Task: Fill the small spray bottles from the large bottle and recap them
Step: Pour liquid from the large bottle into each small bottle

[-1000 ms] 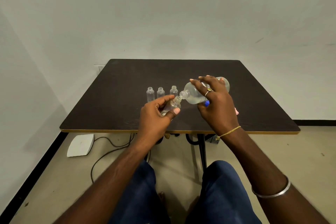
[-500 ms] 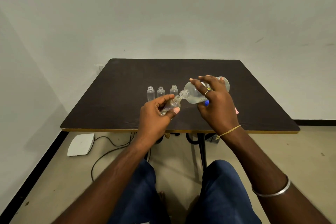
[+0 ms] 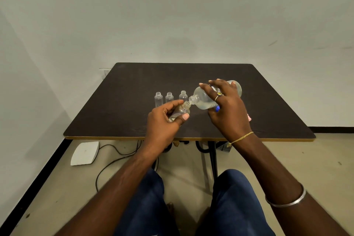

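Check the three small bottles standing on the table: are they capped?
No, all three small bottles stand with bare open necks, no caps fitted.

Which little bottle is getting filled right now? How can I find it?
Look at the dark table. Above its front half, the left hand grips one small bottle, tilted toward the large bottle. The three other small bottles stand upright in a row, untouched.

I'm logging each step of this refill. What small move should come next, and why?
Probably tip the large bottle slightly further: the right hand holds its neck at the mouth of the small bottle in the left hand, which seems only partly filled.
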